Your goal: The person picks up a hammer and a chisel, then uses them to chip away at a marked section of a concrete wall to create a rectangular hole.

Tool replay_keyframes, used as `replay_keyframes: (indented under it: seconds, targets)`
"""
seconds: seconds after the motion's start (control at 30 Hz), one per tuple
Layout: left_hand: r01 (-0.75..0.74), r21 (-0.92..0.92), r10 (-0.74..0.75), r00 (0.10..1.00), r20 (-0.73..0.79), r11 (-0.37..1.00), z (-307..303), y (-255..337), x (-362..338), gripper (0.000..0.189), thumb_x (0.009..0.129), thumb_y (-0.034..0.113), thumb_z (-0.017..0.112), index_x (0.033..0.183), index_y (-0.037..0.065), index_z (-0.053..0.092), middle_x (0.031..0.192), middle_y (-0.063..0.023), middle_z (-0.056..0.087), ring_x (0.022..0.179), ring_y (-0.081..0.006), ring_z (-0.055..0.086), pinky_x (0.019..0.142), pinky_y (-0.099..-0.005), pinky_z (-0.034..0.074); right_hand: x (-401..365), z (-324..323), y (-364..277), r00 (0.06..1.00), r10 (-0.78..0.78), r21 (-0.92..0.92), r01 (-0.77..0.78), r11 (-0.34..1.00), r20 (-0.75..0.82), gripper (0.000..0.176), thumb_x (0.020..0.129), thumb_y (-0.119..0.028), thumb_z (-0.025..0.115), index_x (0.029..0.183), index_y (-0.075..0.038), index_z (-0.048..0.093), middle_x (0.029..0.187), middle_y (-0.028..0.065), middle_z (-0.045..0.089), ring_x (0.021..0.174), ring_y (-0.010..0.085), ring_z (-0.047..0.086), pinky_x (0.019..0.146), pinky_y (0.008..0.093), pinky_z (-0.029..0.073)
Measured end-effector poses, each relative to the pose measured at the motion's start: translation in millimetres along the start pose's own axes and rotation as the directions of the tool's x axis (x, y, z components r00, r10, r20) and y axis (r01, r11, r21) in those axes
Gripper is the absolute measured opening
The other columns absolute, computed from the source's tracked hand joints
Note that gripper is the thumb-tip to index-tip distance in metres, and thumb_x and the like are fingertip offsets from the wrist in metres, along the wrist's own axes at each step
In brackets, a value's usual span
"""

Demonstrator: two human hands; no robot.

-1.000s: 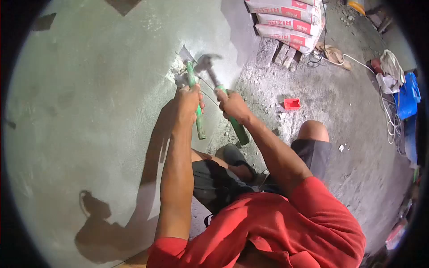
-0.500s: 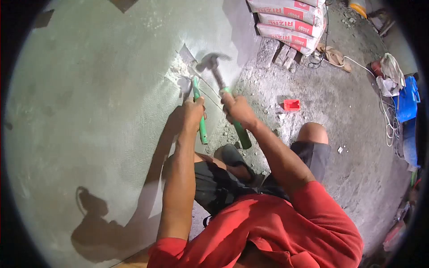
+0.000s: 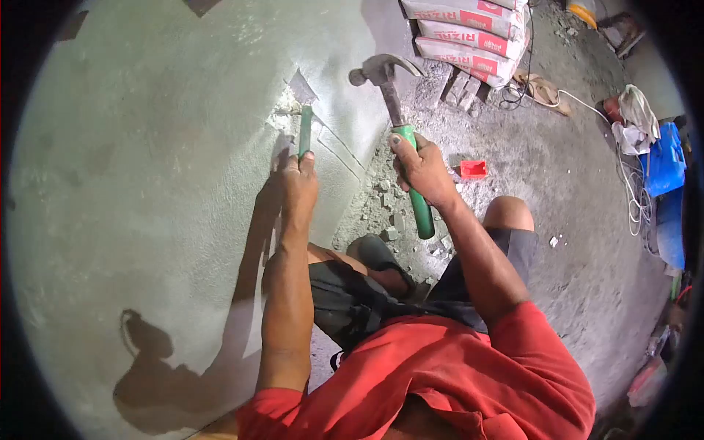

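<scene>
My left hand (image 3: 299, 180) is closed around a green chisel (image 3: 305, 130), whose upper end is at a chipped white patch (image 3: 284, 111) in the grey plastered wall (image 3: 183, 147). A dark, pointed recess lies just beyond that end, and thin cut lines run down to the right of it. In my right hand (image 3: 427, 172) is a claw hammer (image 3: 394, 106) with a green grip. Its metal head is raised to the right of the chisel, apart from it, with the claw pointing right. The chisel's lower end is hidden by my left hand.
Broken rubble (image 3: 391, 233) litters the floor along the wall's foot. A small red box (image 3: 473, 169) lies right of my right hand. Cement bags (image 3: 469, 40) are stacked at the back. On the far right are a blue container (image 3: 666, 161) and a white cable (image 3: 623, 165).
My right hand has swung the hammer away from the chisel, to the right and upward. My left hand and the chisel have shifted slightly left, and the chisel stands more upright.
</scene>
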State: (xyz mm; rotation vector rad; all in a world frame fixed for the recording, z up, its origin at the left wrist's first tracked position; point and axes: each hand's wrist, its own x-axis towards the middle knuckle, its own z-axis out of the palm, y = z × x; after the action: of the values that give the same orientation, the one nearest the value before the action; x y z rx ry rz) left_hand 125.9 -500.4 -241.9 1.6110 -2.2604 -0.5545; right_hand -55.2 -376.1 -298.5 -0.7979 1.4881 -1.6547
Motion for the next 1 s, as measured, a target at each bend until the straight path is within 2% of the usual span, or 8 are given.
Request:
replay_keyframes:
  seconds: [0.33,0.43,0.53,0.6,0.7,0.73,0.83,1.0]
  targets:
    - [-0.029,0.262,0.053,0.995,-0.084,0.965,-10,17,0,0.055,0.102,0.054,0.035,0.113,0.012,0.068,0.089,-0.0111,0.071,0.085,-0.0332,0.069,0.074,-0.0449,0.052,-7,1,-26,0.998,-0.067,-0.022,0.067,0.998,-0.002,0.045,0.097,-0.044,0.059,0.1,0.0,0.059,0.062,0.0017,0.055,0.049,0.01,0.051,0.047,0.0283,0.043]
    - [0.08,0.114,-0.082,0.997,0.009,0.99,4,-22,34,0.052,0.102,0.053,0.04,0.117,0.011,0.066,0.082,-0.0081,0.068,0.072,-0.0226,0.066,0.065,-0.0378,0.051,-10,1,-31,0.996,-0.089,-0.003,0.089,0.996,-0.018,0.045,0.097,-0.044,0.059,0.1,0.001,0.059,0.063,0.002,0.055,0.051,0.0097,0.052,0.049,0.0278,0.044]
    - [-0.181,0.171,0.186,0.982,-0.016,0.969,1,-27,35,0.049,0.1,0.052,0.046,0.113,0.009,0.066,0.073,-0.0022,0.059,0.06,-0.0141,0.056,0.055,-0.0316,0.044,-5,5,-30,0.994,-0.098,0.042,0.1,0.994,-0.036,0.043,0.097,-0.042,0.06,0.101,0.0,0.059,0.063,0.0024,0.056,0.052,0.0097,0.053,0.05,0.0282,0.045]
    - [0.238,-0.652,-0.127,0.969,0.213,0.72,-7,-7,26,0.044,0.1,0.051,0.049,0.106,0.01,0.065,0.071,0.0016,0.055,0.055,-0.0136,0.05,0.05,-0.031,0.038,-1,13,-25,0.977,-0.173,0.067,0.183,0.981,-0.124,0.041,0.096,-0.041,0.061,0.102,-0.001,0.059,0.064,0.0027,0.057,0.052,0.01,0.053,0.051,0.0289,0.045]
    - [0.252,-0.437,-0.186,0.964,0.188,0.864,-23,19,6,0.041,0.099,0.048,0.052,0.103,0.009,0.063,0.071,0.0025,0.051,0.054,-0.0113,0.044,0.049,-0.027,0.033,4,43,-12,0.952,-0.218,0.108,0.245,0.963,-0.216,0.039,0.096,-0.039,0.062,0.102,-0.001,0.059,0.064,0.0049,0.057,0.055,0.0131,0.056,0.054,0.0316,0.048]
    - [0.047,-0.508,0.015,0.993,0.117,0.86,0,-16,24,0.041,0.1,0.045,0.051,0.105,0.006,0.061,0.072,0.0012,0.051,0.055,-0.0103,0.045,0.048,-0.0255,0.034,15,57,14,0.932,-0.266,0.054,0.287,0.956,-0.247,0.038,0.095,-0.038,0.063,0.101,0.0,0.059,0.068,0.0117,0.061,0.062,0.0222,0.062,0.061,0.0367,0.05]
    - [0.212,-0.542,-0.137,0.975,0.175,0.813,0,17,20,0.039,0.102,0.041,0.048,0.107,0.004,0.059,0.071,0.0006,0.05,0.054,-0.0104,0.045,0.047,-0.0262,0.036,30,80,41,0.953,-0.286,-0.237,0.257,0.937,-0.095,0.04,0.095,-0.038,0.061,0.101,0.002,0.06,0.079,0.0228,0.065,0.076,0.0369,0.066,0.072,0.0452,0.052]
    - [0.233,-0.445,-0.186,0.971,0.149,0.865,-5,25,16,0.035,0.103,0.037,0.044,0.107,0.006,0.059,0.07,0.0008,0.048,0.052,-0.0112,0.043,0.046,-0.0288,0.037,36,48,15,0.992,-0.081,-0.054,0.076,0.996,-0.093,0.042,0.096,-0.039,0.061,0.104,0.002,0.059,0.07,0.0135,0.062,0.062,0.0235,0.063,0.059,0.0372,0.051]
